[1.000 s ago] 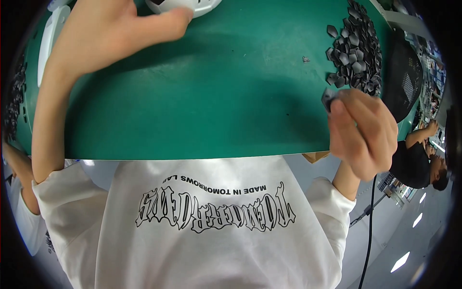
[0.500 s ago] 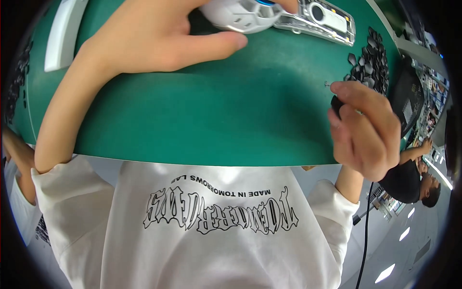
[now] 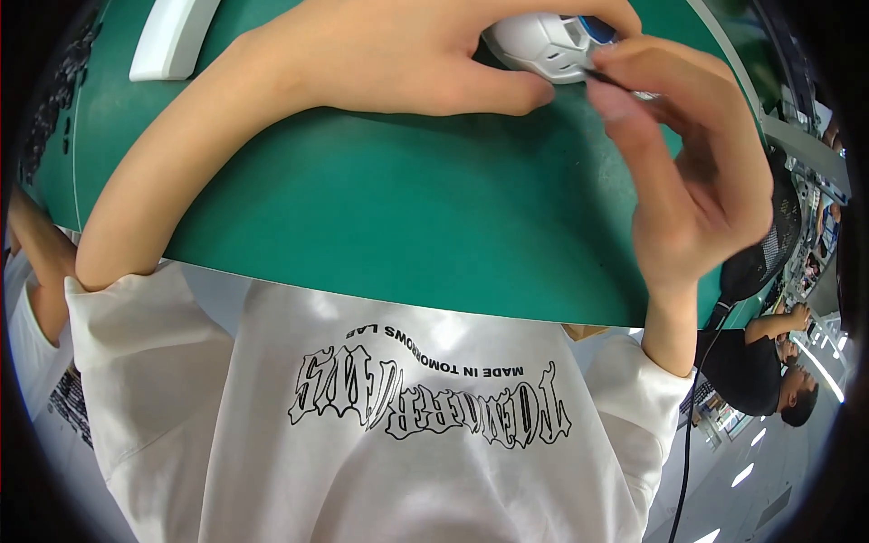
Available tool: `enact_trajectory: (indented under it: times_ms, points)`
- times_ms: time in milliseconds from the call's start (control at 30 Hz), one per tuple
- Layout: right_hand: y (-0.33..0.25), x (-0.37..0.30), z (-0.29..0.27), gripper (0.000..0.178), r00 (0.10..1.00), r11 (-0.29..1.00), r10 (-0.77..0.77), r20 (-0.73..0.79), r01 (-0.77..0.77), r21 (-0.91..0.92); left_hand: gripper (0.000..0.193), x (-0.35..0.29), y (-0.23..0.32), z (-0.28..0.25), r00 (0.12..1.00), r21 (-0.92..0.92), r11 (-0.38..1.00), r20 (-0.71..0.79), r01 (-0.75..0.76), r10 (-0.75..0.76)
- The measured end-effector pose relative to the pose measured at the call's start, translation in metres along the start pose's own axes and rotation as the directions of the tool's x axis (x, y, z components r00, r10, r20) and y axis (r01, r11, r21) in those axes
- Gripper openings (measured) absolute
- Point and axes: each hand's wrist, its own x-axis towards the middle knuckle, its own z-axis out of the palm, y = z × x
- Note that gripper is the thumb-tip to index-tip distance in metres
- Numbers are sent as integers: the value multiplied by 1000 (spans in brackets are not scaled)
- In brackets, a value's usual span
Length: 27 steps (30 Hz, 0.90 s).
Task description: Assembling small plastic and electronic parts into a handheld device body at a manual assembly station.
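Observation:
A white rounded plastic housing (image 3: 529, 45) with slots and a blue part lies at the far edge of the view. My left hand (image 3: 389, 63) curves over it, thumb along its near side and fingers reaching past its top. Close against its right end, my right hand (image 3: 697, 163) pinches a thin dark piece (image 3: 608, 81) between thumb and index finger. Whether that piece touches the housing I cannot tell. My right hand hides most of what extends right of the housing.
The green tabletop (image 3: 407, 199) fills the middle. A long white plastic part (image 3: 176, 36) lies far left, beyond which are small black pieces (image 3: 59, 109). At right are a black mesh item (image 3: 769, 240) and a black cable (image 3: 690, 434). Another person's arm (image 3: 45, 253) shows left; a person (image 3: 747, 366) is at right.
My right hand has moved away from me and inward, up to the housing. My left hand and the housing sit farther right in view. The black pile at right is now covered.

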Motion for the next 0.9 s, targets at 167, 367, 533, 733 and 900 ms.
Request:
enact_trajectory:
  times_ms: [167, 367, 533, 733, 900]
  points:
    - [17, -6, -19, 25, 870, 873, -471, 142, 484, -69, 43, 1, 9, 2, 994, -70, 992, 38, 107, -105]
    - [10, -24, -17, 16, 801, 779, -570, 182, 597, -190, 49, 12, 0, -7, 961, -183, 944, -78, -274, 264]
    - [19, -37, -9, 10, 709, 683, -701, 73, 698, -215, 50, 10, -4, -6, 962, -189, 944, -87, -271, 259]
    - [11, -37, -16, 20, 738, 702, -649, 185, 675, -227, 52, 8, -5, -4, 956, -180, 940, -89, -290, 278]
    - [14, -36, -24, 24, 907, 891, -386, 167, 414, -188, 52, 8, -4, -4, 960, -173, 944, -69, -281, 273]
